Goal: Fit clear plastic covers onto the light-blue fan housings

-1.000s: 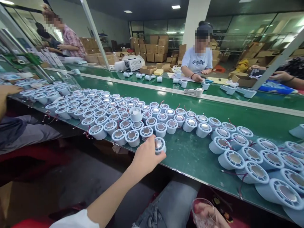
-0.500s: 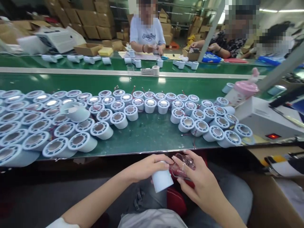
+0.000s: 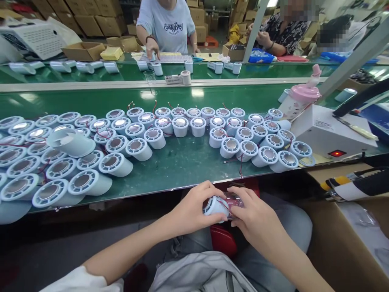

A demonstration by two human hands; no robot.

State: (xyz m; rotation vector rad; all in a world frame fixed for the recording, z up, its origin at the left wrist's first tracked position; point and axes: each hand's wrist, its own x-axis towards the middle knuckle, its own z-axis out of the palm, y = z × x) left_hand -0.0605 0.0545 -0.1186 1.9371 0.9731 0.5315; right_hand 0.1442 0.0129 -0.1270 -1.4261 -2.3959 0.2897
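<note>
Above my lap, just below the bench's front edge, my left hand [image 3: 199, 209] is wrapped round a light-blue cylindrical housing [image 3: 215, 206]. Its ringed end and a thin red wire face up. My right hand [image 3: 251, 213] grips a clear plastic cup [image 3: 234, 201] from the right side. Cup and housing meet end to end between the hands; whether one sits inside the other I cannot make out. On the green bench [image 3: 178, 162] ahead stand many similar blue housings [image 3: 117, 164] with round metallic centres, several with red wires trailing from them.
A white box with a lit red switch [image 3: 337, 153] stands at the right, beside a pink-lidded cup [image 3: 304, 93]. One housing [image 3: 74, 142] lies on top of others at left. Across the bench a co-worker [image 3: 170, 28] reaches toward blue parts. An open carton [image 3: 358, 235] is at lower right.
The blue housing has turned in my left hand so that its ringed end shows. My hands have come closer together, bringing the clear cup against it. The co-worker opposite now reaches to one side.
</note>
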